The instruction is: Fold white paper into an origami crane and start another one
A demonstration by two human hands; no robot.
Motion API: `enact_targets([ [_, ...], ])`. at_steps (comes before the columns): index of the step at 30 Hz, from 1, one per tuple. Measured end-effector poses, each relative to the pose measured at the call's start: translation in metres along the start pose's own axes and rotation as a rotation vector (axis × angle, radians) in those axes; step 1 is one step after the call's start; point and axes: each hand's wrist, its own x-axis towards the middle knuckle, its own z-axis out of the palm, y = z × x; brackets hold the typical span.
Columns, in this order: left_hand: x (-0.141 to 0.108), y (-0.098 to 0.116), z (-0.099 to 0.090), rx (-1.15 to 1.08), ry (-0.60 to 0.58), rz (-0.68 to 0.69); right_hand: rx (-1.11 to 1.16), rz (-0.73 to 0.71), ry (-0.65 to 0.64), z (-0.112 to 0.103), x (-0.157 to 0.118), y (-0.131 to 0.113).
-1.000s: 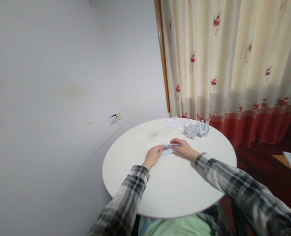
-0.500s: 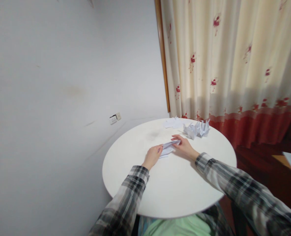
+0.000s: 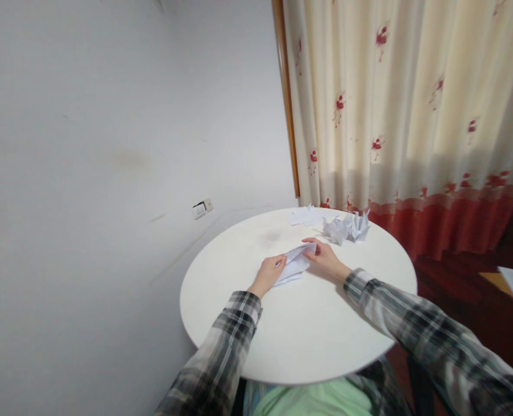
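Observation:
A folded sheet of white paper [image 3: 296, 261] is held between my two hands, low over the round white table [image 3: 321, 329]. My left hand [image 3: 268, 274] pinches its left end between thumb and fingers. At the upper right end, my right hand [image 3: 323, 257] grips the paper, with the index finger reaching along its far side. Several layers show in the paper, and its lower flap hangs toward me. Where the fingertips press, the creases are partly hidden.
Folded white paper shapes with pointed tips [image 3: 347, 227] stand at the table's back right. Flat white paper pieces [image 3: 306, 216] lie beside them at the back edge. A wall with a socket [image 3: 199, 211] borders the left, and a flowered curtain [image 3: 395, 115] hangs behind.
The paper has opened out and tilted, so more of its face and lower flap shows. My left hand has shifted slightly left and down; my right hand has barely moved.

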Motion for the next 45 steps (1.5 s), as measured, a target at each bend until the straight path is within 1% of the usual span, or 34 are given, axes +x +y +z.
enact_targets([
  [6, 0.001, -0.003, -0.001, -0.075, -0.042, -0.013, 0.025, -0.029, 0.002, 0.000, -0.001, 0.002],
  [12, 0.001, -0.005, -0.003, -0.119, -0.081, -0.060, 0.044, -0.032, -0.013, 0.000, -0.001, 0.003],
  [19, 0.000, -0.005, -0.003, -0.122, -0.085, -0.050, 0.058, -0.027, -0.016, 0.000, -0.001, 0.002],
  [26, -0.002, -0.002, -0.003, -0.041, -0.089, 0.027, 0.016, -0.021, -0.040, -0.001, -0.001, 0.000],
  [29, -0.002, 0.002, -0.004, -0.004, -0.089, 0.043, 0.043, -0.044, -0.065, -0.001, -0.001, -0.001],
  [32, -0.003, 0.004, -0.006, 0.044, -0.073, 0.088, 0.045, -0.073, -0.078, -0.001, -0.003, -0.002],
  [40, -0.005, 0.002, -0.003, 0.180, -0.080, 0.090, 0.037, -0.161, -0.234, -0.003, -0.005, -0.009],
  [45, -0.006, 0.001, -0.001, 0.223, -0.098, 0.118, 0.026, -0.182, -0.273, -0.002, -0.006, -0.011],
])
